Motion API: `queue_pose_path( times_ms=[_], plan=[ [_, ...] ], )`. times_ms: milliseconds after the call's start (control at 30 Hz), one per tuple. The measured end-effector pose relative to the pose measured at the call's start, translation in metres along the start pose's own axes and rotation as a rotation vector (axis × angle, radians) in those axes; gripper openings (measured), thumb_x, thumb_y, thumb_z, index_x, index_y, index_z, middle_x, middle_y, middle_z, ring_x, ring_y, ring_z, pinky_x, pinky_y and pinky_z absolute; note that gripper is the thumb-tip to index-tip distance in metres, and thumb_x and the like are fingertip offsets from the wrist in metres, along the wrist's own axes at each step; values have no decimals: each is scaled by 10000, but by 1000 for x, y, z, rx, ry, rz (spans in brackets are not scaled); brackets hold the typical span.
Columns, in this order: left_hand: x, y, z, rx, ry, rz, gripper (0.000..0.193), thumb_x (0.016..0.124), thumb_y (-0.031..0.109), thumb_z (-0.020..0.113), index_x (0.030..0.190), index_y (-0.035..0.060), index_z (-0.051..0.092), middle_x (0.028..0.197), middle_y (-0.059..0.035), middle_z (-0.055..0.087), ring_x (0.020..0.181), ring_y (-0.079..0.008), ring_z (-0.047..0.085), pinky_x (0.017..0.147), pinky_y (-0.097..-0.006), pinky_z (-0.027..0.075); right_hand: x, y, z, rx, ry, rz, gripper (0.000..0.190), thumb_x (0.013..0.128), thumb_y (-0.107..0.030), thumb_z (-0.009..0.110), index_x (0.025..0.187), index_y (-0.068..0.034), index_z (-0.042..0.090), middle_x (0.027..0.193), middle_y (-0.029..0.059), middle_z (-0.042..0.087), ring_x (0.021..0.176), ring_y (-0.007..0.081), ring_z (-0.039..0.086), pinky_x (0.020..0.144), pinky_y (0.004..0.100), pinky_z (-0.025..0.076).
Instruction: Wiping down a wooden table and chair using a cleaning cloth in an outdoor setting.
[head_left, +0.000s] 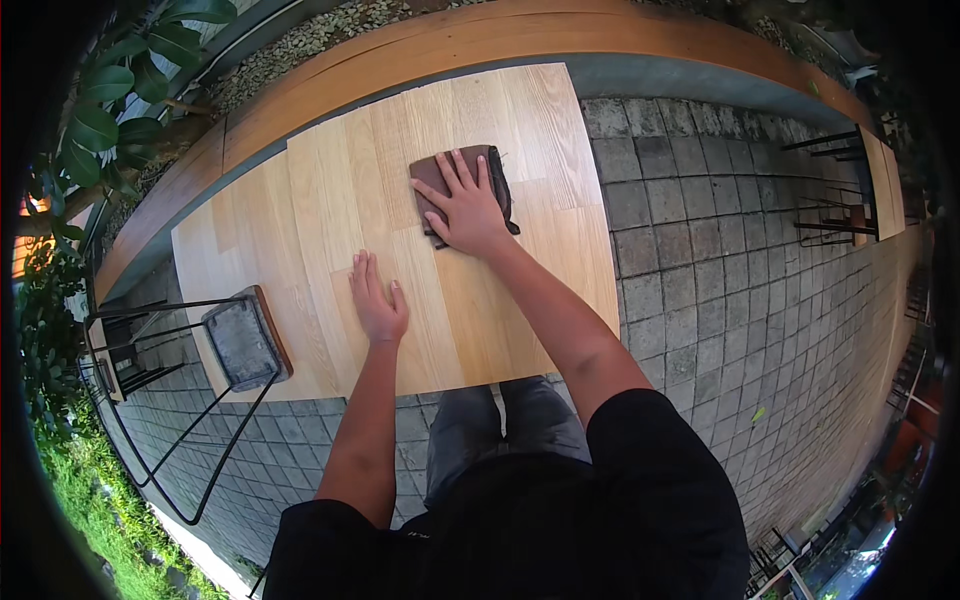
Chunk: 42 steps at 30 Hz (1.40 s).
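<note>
My right hand lies flat on a folded brown cloth, its fingers spread across the top. Black edging shows along the cloth's right side. The cloth rests on a light wood-grain tabletop, towards its far side. My left hand is placed palm down on the bare wood, left of the cloth and closer to my body. Its fingers lie nearly together with the thumb apart, and nothing is in it. At the table's left end an overturned stool sits seat down, its black metal legs pointing up.
Beyond the table runs a long wooden bench with gravel behind it. Grey paving covers the ground. Another table with black legs stands far right. Leafy branches hang at upper left.
</note>
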<state>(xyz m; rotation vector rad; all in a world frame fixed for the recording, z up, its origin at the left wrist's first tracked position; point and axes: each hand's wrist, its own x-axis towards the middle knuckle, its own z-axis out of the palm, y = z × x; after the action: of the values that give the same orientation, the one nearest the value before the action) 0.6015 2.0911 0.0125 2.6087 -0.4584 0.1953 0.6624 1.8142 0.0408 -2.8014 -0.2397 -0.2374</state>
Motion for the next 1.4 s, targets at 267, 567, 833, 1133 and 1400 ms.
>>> queue_pose_path(
  times_ms=[267,567,833,1133,1400],
  plan=[
    [-3,-4,-2,4,9,-23,689,978,184,606,1610,-49,459,1718,-235,427,1645,-423,327,1347,-611,213,-101,96,-62,32,-39,87,907,950,-533,680,1721,-147,397,1805,155,318,1690,367,234,1360,628,125],
    [1,1,-4,-24,-22,-40,705,973,191,601,1618,-51,452,1730,-240,411,1652,-421,314,1354,-606,193,53,114,-25,-159,140,300,853,992,-524,620,1717,-130,406,1802,194,307,1685,424,203,1337,680,121],
    [3,6,-1,-36,-17,-5,691,973,191,590,1605,-59,463,1729,-241,412,1645,-427,325,1351,-609,195,26,-27,15,39,-1,24,819,1023,-531,579,1725,-150,395,1821,197,253,1702,395,159,1354,666,60],
    [0,4,7,-12,23,-20,673,986,186,588,1599,-61,466,1706,-251,437,1630,-439,348,1343,-615,216,-36,85,-30,42,110,222,853,936,-544,700,1674,-165,500,1783,232,324,1682,429,216,1334,696,98],
    [2,7,4,-88,40,-16,677,1001,192,566,1609,-79,436,1690,-295,423,1606,-494,350,1327,-616,251,130,-41,46,4,72,286,849,1013,-571,543,1723,-129,396,1825,233,199,1699,444,102,1339,706,15]
  ],
)
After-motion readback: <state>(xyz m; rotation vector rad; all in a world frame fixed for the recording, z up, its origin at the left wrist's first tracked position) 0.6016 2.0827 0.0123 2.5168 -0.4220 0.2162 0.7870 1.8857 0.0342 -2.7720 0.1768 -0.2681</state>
